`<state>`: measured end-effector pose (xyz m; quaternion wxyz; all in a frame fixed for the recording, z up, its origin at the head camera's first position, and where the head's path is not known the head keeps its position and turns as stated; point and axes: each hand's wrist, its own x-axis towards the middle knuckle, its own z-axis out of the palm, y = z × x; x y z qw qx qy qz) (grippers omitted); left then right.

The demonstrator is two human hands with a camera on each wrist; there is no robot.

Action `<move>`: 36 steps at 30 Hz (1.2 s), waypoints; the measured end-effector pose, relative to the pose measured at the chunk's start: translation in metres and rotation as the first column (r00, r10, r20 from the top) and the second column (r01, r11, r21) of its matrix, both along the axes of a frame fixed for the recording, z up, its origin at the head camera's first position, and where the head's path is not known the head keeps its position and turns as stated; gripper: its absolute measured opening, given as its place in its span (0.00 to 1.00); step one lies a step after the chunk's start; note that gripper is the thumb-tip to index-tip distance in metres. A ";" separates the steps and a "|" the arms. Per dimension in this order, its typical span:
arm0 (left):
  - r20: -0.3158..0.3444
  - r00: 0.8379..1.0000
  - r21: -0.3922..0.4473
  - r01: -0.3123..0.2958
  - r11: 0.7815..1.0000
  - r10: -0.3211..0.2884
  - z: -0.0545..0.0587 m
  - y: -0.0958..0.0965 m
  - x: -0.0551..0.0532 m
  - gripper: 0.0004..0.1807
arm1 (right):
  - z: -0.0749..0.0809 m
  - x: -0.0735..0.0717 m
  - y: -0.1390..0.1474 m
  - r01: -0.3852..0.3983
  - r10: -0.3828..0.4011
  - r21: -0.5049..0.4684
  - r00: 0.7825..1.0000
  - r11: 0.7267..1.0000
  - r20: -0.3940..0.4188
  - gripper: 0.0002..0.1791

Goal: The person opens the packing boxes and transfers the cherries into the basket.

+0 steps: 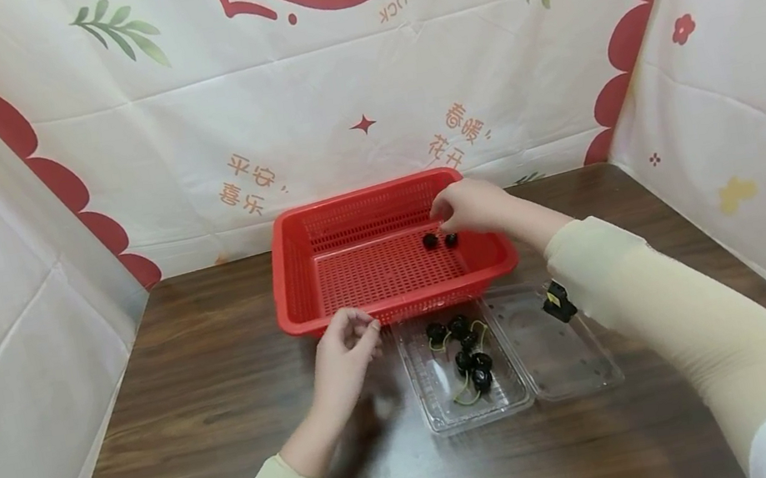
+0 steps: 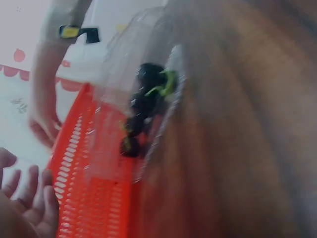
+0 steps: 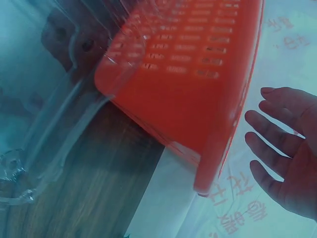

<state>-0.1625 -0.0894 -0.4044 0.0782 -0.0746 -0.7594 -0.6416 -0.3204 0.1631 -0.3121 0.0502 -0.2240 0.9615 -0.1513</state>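
My right hand is over the right side of a red plastic basket, its fingers loosely bent just above two dark cherries on the basket floor. In the right wrist view, the same hand has its fingers spread and nothing visible in them. My left hand hovers by the basket's front rim, fingers relaxed and holding nothing. Between the hands, a clear plastic clamshell box lies unfolded against the basket's front. Several dark cherries with green stems sit in its left half.
The clamshell's clear lid lies flat to the right, below my right forearm. All of this stands on a dark wood-grain table. A printed white cloth hangs behind the table and along both sides.
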 end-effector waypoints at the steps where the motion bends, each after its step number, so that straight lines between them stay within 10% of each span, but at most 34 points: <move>1: -0.048 0.999 -0.015 -0.016 1.000 0.015 0.003 -0.001 -0.002 0.05 | 0.000 0.003 0.000 -0.009 0.009 -0.005 1.000 1.000 -0.005 0.15; 8: -0.394 0.910 -0.226 -0.235 0.945 0.132 0.012 -0.015 -0.022 0.02 | -0.002 0.025 0.005 -0.058 0.058 -0.010 0.998 0.998 -0.022 0.14; 17: -0.507 0.849 -0.399 -0.386 0.832 0.151 0.014 -0.041 -0.050 0.04 | -0.008 0.059 0.012 -0.141 0.125 -0.063 0.970 0.988 -0.208 0.11; 29: -0.395 0.887 -0.498 -0.424 0.756 0.238 0.017 -0.064 -0.089 0.06 | -0.011 0.106 0.018 -0.299 0.233 -0.084 0.867 0.951 -0.441 0.08; 36: -0.184 0.926 -0.578 -0.373 0.726 0.329 0.023 -0.074 -0.100 0.18 | -0.020 0.126 0.014 -0.339 0.301 0.003 0.831 0.941 -0.468 0.09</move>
